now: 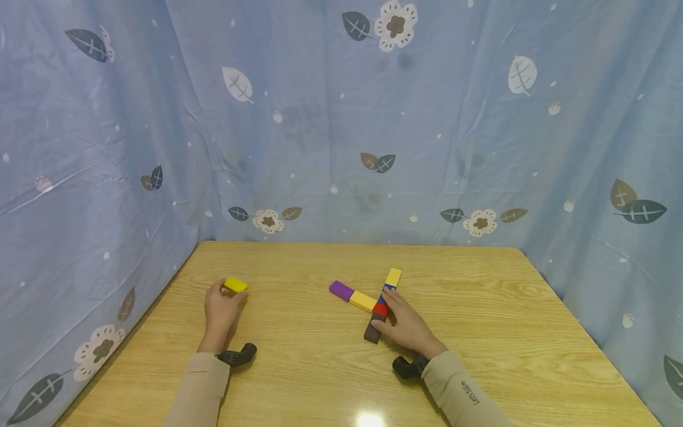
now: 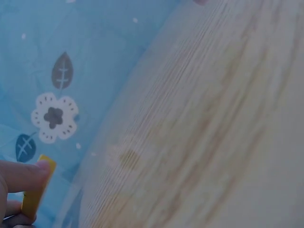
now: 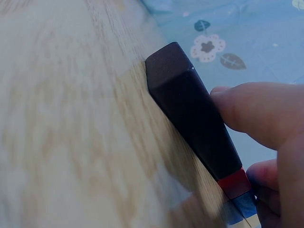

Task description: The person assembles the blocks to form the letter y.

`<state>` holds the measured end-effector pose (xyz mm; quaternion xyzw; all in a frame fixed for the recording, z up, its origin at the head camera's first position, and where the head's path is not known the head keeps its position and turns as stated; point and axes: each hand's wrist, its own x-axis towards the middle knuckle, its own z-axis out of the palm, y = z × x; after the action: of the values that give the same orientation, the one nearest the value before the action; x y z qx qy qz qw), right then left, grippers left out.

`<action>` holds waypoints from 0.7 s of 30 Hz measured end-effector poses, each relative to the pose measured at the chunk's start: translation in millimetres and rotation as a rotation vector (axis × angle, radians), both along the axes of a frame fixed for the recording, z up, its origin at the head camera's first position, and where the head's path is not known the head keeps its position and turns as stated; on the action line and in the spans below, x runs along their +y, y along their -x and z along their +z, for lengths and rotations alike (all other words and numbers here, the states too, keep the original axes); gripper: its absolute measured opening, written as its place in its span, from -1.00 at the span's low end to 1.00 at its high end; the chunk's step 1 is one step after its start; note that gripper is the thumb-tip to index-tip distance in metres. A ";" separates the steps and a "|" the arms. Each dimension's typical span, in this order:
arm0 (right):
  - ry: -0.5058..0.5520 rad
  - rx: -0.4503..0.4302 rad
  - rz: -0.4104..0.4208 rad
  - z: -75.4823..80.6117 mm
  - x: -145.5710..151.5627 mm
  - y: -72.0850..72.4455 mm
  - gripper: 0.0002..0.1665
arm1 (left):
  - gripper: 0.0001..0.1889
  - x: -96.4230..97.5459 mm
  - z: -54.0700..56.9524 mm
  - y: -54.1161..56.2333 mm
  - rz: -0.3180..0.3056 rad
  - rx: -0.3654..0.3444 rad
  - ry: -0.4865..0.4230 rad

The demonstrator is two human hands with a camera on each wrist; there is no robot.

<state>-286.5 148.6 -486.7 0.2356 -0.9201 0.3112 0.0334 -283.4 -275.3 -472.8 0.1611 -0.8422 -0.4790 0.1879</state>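
Observation:
My left hand (image 1: 220,311) pinches a bright yellow block (image 1: 235,284) between thumb and fingers, at the table's left side. In the left wrist view that yellow block (image 2: 39,187) appears at the lower left corner. Toward the right, a slanting row of blocks lies flat: pale yellow (image 1: 393,276), blue (image 1: 389,289), red (image 1: 380,309) and black (image 1: 374,330). My right hand (image 1: 409,327) rests against this row, fingers by the blue block and thumb on the black block (image 3: 185,109). Another pale yellow block (image 1: 363,301) and a purple block (image 1: 341,290) branch leftward from the row.
The wooden table (image 1: 299,356) ends at a patterned blue curtain (image 1: 331,118) at the back and along both sides. Dark wrist devices (image 1: 239,355) sit on both wrists, jutting inward. Bare wood lies between the two hands.

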 end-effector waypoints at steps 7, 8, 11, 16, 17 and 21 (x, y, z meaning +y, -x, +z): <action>0.006 0.004 0.006 0.6 0.8 -1.1 -0.09 | -0.20 3.7 6.0 -2.6 -0.030 -0.008 -0.003; 0.005 -0.003 0.006 0.6 1.0 -1.2 -0.09 | -0.21 4.4 6.6 -2.6 -0.031 -0.007 0.000; 0.005 -0.003 0.008 0.6 1.1 -1.0 -0.09 | -0.23 7.1 8.8 -2.3 -0.037 -0.002 0.005; 0.007 -0.001 0.003 1.2 0.1 -0.9 -0.09 | -0.25 10.8 13.3 -1.7 -0.055 -0.003 0.014; 0.007 -0.001 0.002 1.4 -0.1 -0.7 -0.09 | -0.25 11.6 14.3 -1.9 -0.058 -0.004 0.017; 0.005 0.008 0.000 0.7 -0.5 -0.4 -0.10 | -0.25 14.3 16.6 -2.7 -0.067 -0.008 0.024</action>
<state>-286.1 148.2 -485.9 0.2366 -0.9192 0.3125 0.0375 -280.7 -261.0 -456.3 0.1323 -0.8537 -0.4741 0.1703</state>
